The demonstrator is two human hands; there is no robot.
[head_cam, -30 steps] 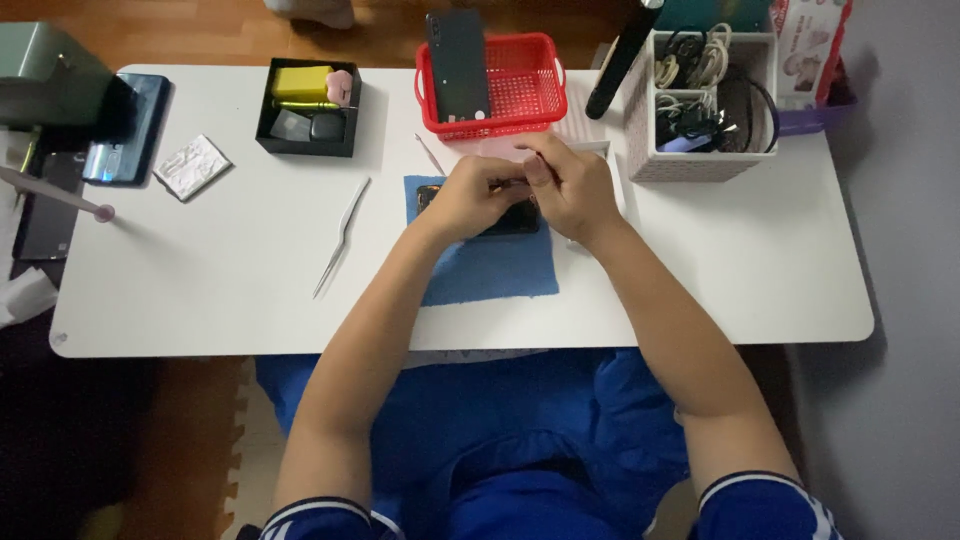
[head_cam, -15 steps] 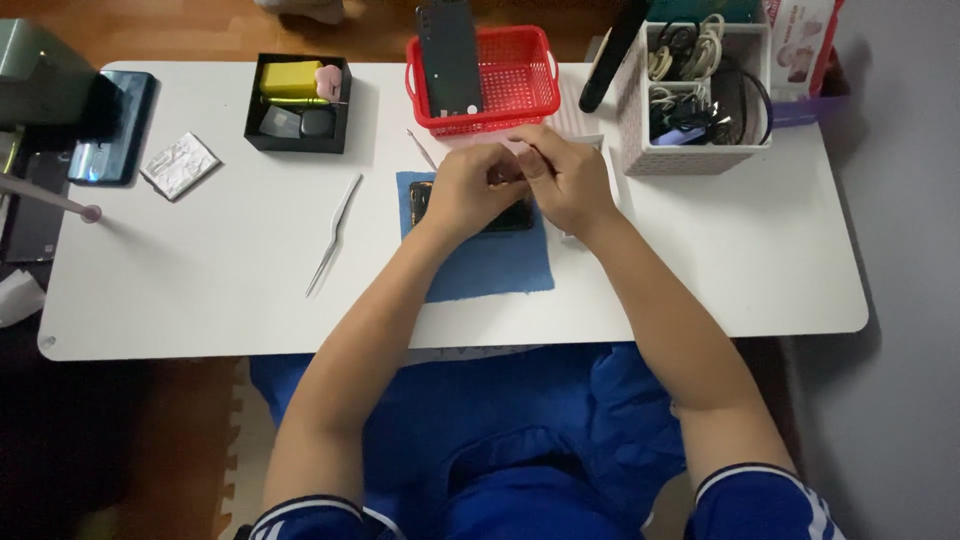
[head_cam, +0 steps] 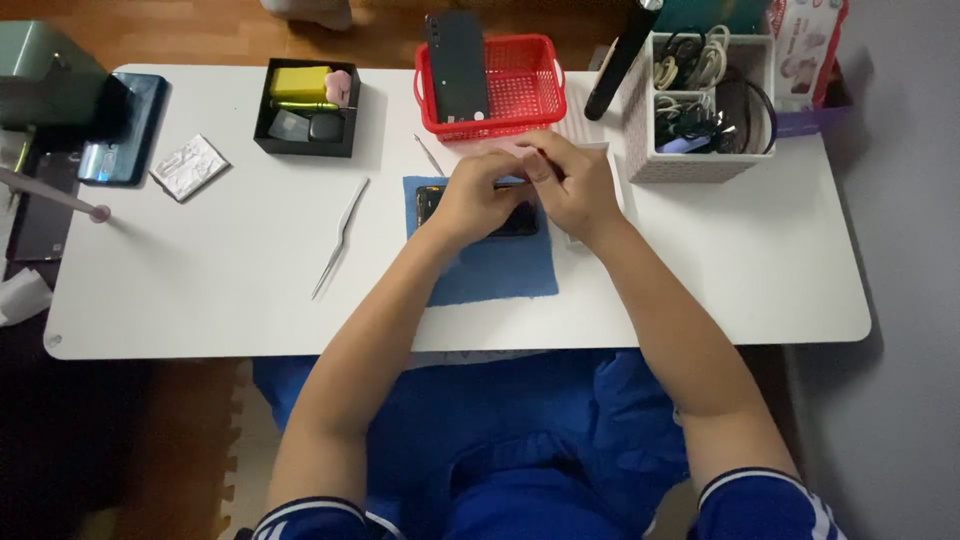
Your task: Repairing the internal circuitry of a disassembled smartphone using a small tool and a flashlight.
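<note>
Under the two hands lies one dark phone [head_cam: 515,218], flat on a single blue cloth mat [head_cam: 495,265] on the white surface [head_cam: 720,270]. Its long axis runs left to right, parallel to the front edge; which end is the top cannot be told, since the hands hide most of it. The left hand [head_cam: 478,196] rests over the phone's left half, fingers curled together, and the right hand [head_cam: 572,180] sits just beside it over the right end. Between them the fingertips pinch a small thin thing (too small to name), so each grip is closed, though on what exactly is unclear.

Left of the grip, one pair of slim metal tweezers [head_cam: 340,236] lies apart on the surface, pointing diagonally. Farther left sit one black tray [head_cam: 306,120] of small parts, one foil packet [head_cam: 190,167] and one dark blue phone [head_cam: 125,128]. Just beyond the grip stands one red basket [head_cam: 525,88] holding a second black phone [head_cam: 457,66]. To the right of the grip is one white box [head_cam: 690,160] of tangled cables.
</note>
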